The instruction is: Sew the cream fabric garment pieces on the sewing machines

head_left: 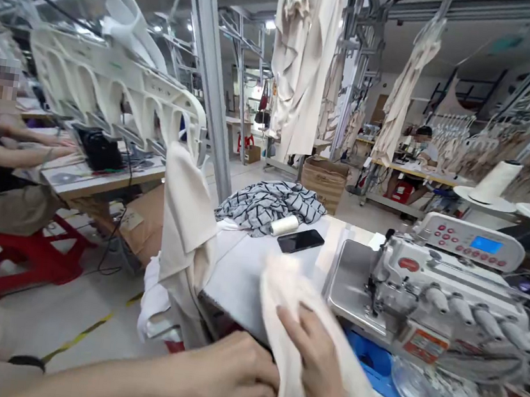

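A garment workshop: a sewing machine point(448, 279) at right (a thread cone point(497, 183) above it), cream cloth point(303, 68) hanging at upper centre.

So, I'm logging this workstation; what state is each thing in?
Cream fabric, held, far end blurred
Right hand, gripping the fabric
Left hand, fingers curled, grip unclear
Phone, flat, screen dark
Patterned cloth, bunched
Small spool, on its side
Thread cone, standing
Sewing machine, display lit

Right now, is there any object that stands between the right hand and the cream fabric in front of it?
No, nothing visible: the right hand lies directly on the cream fabric. The black phone and the thread spool lie beyond, on the table.
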`<act>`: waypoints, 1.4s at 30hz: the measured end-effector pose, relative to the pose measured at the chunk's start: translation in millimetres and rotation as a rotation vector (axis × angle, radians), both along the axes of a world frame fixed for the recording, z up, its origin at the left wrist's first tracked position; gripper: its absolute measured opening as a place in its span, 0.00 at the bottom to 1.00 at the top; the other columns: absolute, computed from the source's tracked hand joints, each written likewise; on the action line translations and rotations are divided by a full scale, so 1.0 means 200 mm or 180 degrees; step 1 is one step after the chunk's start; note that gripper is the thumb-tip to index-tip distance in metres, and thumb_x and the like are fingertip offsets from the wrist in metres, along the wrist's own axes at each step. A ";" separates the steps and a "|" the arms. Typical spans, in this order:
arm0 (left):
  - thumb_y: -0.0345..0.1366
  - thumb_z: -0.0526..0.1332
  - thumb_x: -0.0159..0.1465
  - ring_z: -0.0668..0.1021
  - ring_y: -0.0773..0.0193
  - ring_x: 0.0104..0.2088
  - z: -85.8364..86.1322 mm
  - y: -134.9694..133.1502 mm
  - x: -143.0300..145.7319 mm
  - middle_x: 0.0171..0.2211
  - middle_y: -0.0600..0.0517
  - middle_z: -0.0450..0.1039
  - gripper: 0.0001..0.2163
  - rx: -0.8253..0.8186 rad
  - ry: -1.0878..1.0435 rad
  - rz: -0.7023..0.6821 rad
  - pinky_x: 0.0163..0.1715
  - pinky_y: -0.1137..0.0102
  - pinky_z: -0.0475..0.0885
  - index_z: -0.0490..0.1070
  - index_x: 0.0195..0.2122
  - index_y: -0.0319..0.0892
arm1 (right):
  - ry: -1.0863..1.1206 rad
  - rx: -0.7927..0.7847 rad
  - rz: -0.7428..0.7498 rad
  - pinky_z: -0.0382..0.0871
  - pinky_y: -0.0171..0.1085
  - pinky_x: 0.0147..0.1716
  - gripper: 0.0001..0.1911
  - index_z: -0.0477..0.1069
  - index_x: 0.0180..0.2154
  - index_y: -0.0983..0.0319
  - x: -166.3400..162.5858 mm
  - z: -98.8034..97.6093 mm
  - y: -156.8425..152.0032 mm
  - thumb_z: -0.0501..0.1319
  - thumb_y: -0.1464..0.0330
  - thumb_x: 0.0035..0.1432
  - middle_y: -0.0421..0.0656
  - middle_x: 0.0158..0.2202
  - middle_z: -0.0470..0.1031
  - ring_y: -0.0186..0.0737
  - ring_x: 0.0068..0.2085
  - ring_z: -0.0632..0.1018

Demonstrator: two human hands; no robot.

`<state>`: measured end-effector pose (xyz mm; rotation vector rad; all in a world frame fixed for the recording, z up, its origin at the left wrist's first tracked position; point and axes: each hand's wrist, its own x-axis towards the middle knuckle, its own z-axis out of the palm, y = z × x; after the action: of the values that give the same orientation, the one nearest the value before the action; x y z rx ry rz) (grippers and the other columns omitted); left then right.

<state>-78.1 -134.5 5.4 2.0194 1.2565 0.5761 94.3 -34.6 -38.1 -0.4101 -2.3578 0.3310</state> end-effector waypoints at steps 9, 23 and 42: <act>0.40 0.59 0.64 0.78 0.60 0.44 0.10 0.44 -0.56 0.45 0.46 0.79 0.14 -0.0027 -0.0043 0.1187 0.40 0.73 0.69 0.78 0.47 0.41 | -0.1161 -0.0418 0.0336 0.69 0.46 0.57 0.31 0.75 0.52 0.51 -0.09 0.00 0.04 0.55 0.83 0.51 0.44 0.59 0.72 0.46 0.61 0.70; 0.48 0.65 0.62 0.78 0.56 0.44 0.11 0.51 -0.48 0.42 0.42 0.78 0.15 0.0480 -0.0933 0.0853 0.50 0.63 0.70 0.82 0.34 0.40 | 0.0812 -0.3208 -0.0229 0.76 0.43 0.48 0.19 0.72 0.53 0.59 -0.10 -0.12 -0.02 0.60 0.58 0.64 0.51 0.49 0.80 0.47 0.48 0.81; 0.40 0.61 0.66 0.77 0.63 0.36 0.48 0.25 -0.15 0.34 0.50 0.77 0.10 0.1024 -0.0925 0.1129 0.38 0.72 0.73 0.73 0.31 0.40 | 0.1867 -0.0305 -0.0644 0.71 0.35 0.41 0.09 0.76 0.35 0.65 -0.11 0.33 -0.10 0.59 0.79 0.61 0.53 0.46 0.69 0.38 0.40 0.76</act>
<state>-109.1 -84.9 101.8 1.8760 1.4160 1.2633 72.4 -55.3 27.5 -0.5123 -1.7197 0.4052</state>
